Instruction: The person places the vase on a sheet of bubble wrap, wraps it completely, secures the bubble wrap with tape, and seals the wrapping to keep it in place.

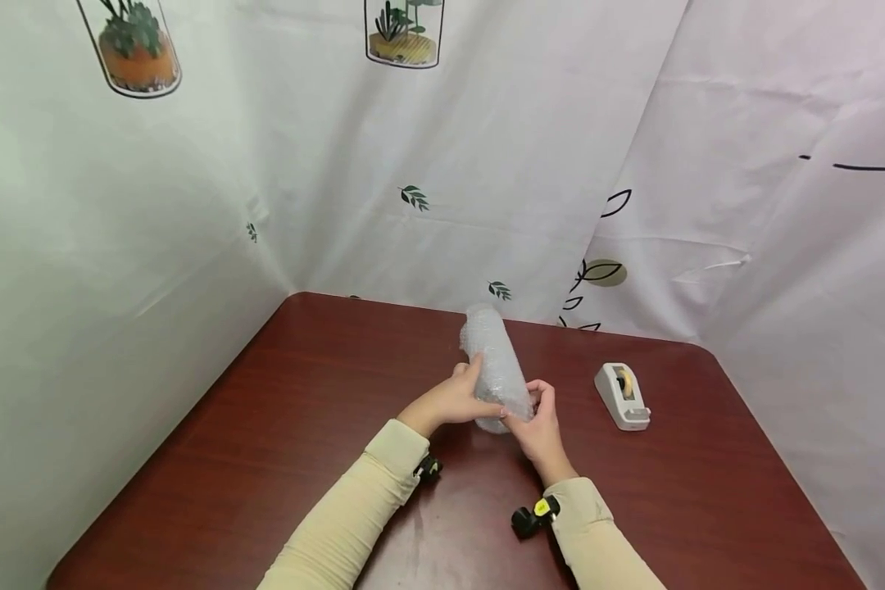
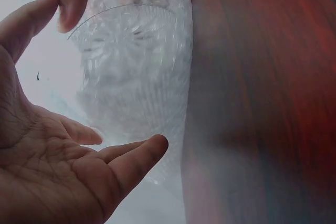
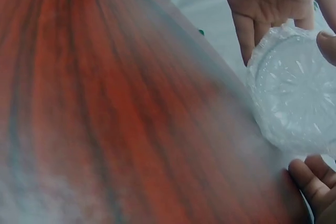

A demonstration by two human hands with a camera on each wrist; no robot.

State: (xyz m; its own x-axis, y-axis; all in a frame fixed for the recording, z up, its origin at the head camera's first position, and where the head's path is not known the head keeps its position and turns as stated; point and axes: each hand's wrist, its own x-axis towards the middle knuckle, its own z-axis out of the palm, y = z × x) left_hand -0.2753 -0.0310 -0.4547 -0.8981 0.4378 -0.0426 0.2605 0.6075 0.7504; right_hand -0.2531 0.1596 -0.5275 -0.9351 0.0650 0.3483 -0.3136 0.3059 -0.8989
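A clear glass with a ribbed, star-cut base (image 3: 302, 95) is rolled in bubble wrap (image 1: 492, 352); its far part is hidden inside the wrap. The roll lies tilted away from me over the table, base end nearest. My left hand (image 1: 453, 400) is at its left side, fingers fairly straight and spread against the wrap, thumb reaching toward the base end. With thumb and curled fingers, my right hand (image 1: 538, 426) holds the near end from the right. In the left wrist view the left palm (image 2: 47, 166) faces the wrapped glass, with gaps between some fingers and the wrap.
A white tape dispenser (image 1: 623, 397) with a roll of tape stands to the right of the hands. The dark red wooden table (image 1: 324, 369) reaches back to white patterned curtains (image 1: 324, 164). Small black cameras (image 1: 534, 518) are strapped at both wrists.
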